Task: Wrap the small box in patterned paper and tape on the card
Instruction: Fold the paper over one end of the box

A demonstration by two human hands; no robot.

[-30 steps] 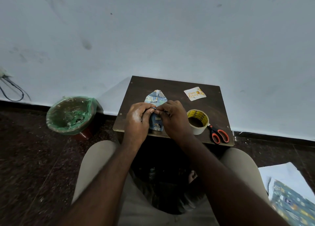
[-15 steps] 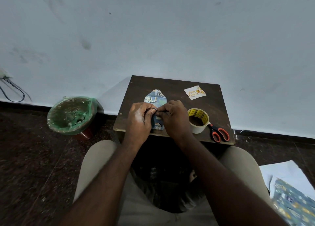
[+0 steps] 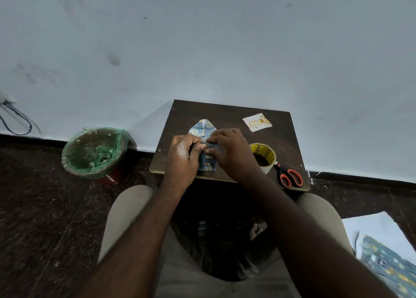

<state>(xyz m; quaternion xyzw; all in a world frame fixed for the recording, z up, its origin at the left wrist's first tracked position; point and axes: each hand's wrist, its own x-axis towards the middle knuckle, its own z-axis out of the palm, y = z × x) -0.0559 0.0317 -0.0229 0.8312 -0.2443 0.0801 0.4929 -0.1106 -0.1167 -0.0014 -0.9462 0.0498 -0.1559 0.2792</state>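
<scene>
Pale blue-white wall (image 3: 225, 50) is seen behind a small dark wooden counter (image 3: 225, 113), set on a dark speckled floor (image 3: 45, 207). Box (image 3: 208, 166) is placed on the counter near its front edge, left of centre, and is covered in patterned paper (image 3: 202, 126), blue with light patches. One pointed flap of the paper is laid flat on the counter on the far side of the box.

A fold of paper on top of the box is pinched by the left hand (image 3: 182, 156), fingers curled in. The same fold is pinched from the other side by the right hand (image 3: 231, 151); the fingertips of both hands are nearly met over the box.

Card (image 3: 257, 122) is laid flat near the far right of the counter, well apart from the box. Tape roll (image 3: 263, 157) is stood just beside the right hand. Scissors (image 3: 289, 176) with orange handles are laid right of the roll, by the front right corner.

A bin (image 3: 94, 151) with a green liner is seen on the floor, left of the counter. More sheets of paper (image 3: 389, 264) are laid on the floor at lower right.
</scene>
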